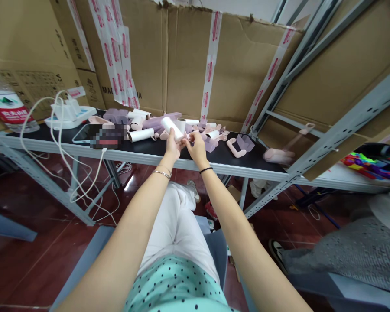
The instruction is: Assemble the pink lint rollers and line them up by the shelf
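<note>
Cardboard panels (185,65) stand behind a narrow black counter (222,158), where a phone (82,135) lies left of a heap of pale purple parts (156,122). Above the counter's near edge, the left hand (173,148) grasps a white tube (169,125); the right hand (197,148) pinches at its lower end, apparently on a small pink piece, too blurred to be sure. The step looks like fitting or adjusting that end, calling for a steady left hold and fine right fingertip work.
</note>
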### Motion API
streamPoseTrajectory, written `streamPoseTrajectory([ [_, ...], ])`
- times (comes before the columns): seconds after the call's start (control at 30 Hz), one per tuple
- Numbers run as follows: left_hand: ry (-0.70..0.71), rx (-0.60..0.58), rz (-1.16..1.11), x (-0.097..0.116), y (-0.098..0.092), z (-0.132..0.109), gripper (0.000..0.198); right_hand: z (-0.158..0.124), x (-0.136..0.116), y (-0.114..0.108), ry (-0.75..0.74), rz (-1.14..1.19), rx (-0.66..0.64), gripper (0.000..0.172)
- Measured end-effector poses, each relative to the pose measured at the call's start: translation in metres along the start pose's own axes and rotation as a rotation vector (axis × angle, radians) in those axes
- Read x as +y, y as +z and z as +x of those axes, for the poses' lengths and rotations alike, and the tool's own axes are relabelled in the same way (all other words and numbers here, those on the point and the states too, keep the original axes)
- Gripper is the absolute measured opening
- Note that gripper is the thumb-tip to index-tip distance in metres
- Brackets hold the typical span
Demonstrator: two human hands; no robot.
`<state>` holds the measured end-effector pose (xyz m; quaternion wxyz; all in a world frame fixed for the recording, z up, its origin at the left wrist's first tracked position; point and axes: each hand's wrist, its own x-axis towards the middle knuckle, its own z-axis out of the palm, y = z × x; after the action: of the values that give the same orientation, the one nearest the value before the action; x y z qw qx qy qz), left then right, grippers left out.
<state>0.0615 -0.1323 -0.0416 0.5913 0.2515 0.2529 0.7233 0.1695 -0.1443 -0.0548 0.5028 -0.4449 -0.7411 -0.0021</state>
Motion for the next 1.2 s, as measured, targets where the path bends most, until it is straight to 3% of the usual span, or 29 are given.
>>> streamPoseTrajectory([
  [0.13,0.26,0.301,-0.142,0.004,-0.002,0.004,0.021,0.006,0.005,-0.001,0.059,-0.033,0.13,0.032],
  [0.2,0.354,0.418,-0.069,0.002,-0.002,0.007,0.021,0.013,0.008,0.0,0.048,-0.093,0.092,0.036],
  [0.4,0.573,0.558,0.209,-0.011,-0.005,0.012,0.039,0.034,0.002,0.018,-0.177,-0.193,-0.489,0.04],
  [0.53,0.581,0.564,0.234,-0.015,-0.009,0.017,0.036,0.037,-0.009,0.033,-0.174,-0.325,-0.61,0.031],
  [0.87,0.516,0.423,0.314,-0.014,-0.006,0.009,0.039,0.032,-0.013,0.022,-0.138,-0.489,-0.53,0.034],
  [1.07,0.43,0.331,0.408,-0.015,-0.006,0.009,0.046,0.046,0.003,-0.003,-0.011,-0.318,-0.109,0.031],
  [1.2,0.407,0.275,0.47,-0.018,-0.01,0.013,0.048,0.046,0.024,-0.031,0.091,-0.183,-0.033,0.025],
])
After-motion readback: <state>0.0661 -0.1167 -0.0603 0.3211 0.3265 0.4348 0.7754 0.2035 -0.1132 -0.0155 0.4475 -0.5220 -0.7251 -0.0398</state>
